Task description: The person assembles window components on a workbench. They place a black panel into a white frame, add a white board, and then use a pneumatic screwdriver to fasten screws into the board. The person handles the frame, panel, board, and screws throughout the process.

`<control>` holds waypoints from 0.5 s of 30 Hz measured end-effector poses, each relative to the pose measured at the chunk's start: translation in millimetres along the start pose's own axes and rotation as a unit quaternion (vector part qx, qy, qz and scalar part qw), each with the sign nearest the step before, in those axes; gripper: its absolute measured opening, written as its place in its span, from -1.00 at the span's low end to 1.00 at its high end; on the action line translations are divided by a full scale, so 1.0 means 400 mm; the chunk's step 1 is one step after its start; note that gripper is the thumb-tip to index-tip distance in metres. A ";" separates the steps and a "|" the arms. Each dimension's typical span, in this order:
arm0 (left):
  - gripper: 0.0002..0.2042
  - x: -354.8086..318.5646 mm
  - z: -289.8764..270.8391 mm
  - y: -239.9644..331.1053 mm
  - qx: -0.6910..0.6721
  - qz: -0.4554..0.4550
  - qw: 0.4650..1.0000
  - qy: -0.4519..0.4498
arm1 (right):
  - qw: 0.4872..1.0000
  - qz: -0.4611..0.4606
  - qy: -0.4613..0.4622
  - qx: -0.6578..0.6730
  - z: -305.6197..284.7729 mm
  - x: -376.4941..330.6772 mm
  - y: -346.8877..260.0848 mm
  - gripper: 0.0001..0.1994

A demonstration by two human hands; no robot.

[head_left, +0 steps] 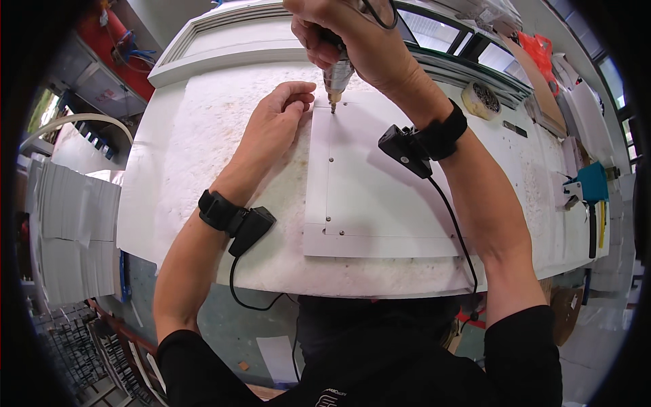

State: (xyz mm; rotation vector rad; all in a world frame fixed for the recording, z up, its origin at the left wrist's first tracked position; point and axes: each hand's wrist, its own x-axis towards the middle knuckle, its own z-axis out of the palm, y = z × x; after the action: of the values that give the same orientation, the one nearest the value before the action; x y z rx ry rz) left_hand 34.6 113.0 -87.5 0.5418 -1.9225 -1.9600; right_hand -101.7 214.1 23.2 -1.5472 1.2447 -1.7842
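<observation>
A power screwdriver (337, 76) stands nearly upright in my right hand (346, 27), its fingers wrapped round the body. The bit tip meets the upper left corner of a white framed panel (386, 180), close to a screw (345, 104). More small screws sit along the panel's left strip and lower left corner. My left hand (288, 102) lies beside the panel's upper left edge, fingers curled in and thumb bent against them. Whatever that hand may hold is hidden. Black straps with small devices circle both wrists, trailing cables.
The panel lies on a white, stained worktop (196, 149). Behind it stand a white frame (224, 57) and stacked dark-edged panes (468, 64). To the right are a round tub (472, 105) of screws and a teal-headed tool (593, 182). White sheets (78, 224) are stacked at left.
</observation>
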 end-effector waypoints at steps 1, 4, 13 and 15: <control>-0.67 0.001 -0.006 -0.001 0.030 0.010 0.999 0.000 | 1.000 0.003 -0.006 -0.016 0.003 0.002 -0.003 -0.70; -0.67 -0.007 -0.028 0.022 0.104 0.022 0.994 -0.004 | 0.998 -0.012 -0.021 -0.060 0.012 0.009 -0.031 -0.69; -0.59 -0.289 -0.014 0.077 0.307 0.101 0.944 -0.064 | 0.936 -0.253 -0.044 -0.241 0.180 0.030 -0.050 -0.69; -0.56 -0.337 0.015 0.049 0.432 0.169 0.885 -0.042 | 0.940 -0.269 -0.076 -0.197 0.245 0.058 -0.034 -0.65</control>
State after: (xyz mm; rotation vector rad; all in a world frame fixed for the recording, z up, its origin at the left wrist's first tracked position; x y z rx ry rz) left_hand 148.2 184.3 -63.5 0.2837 -2.6793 -0.8511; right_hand -12.5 169.8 42.3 -2.3955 1.2329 -1.7365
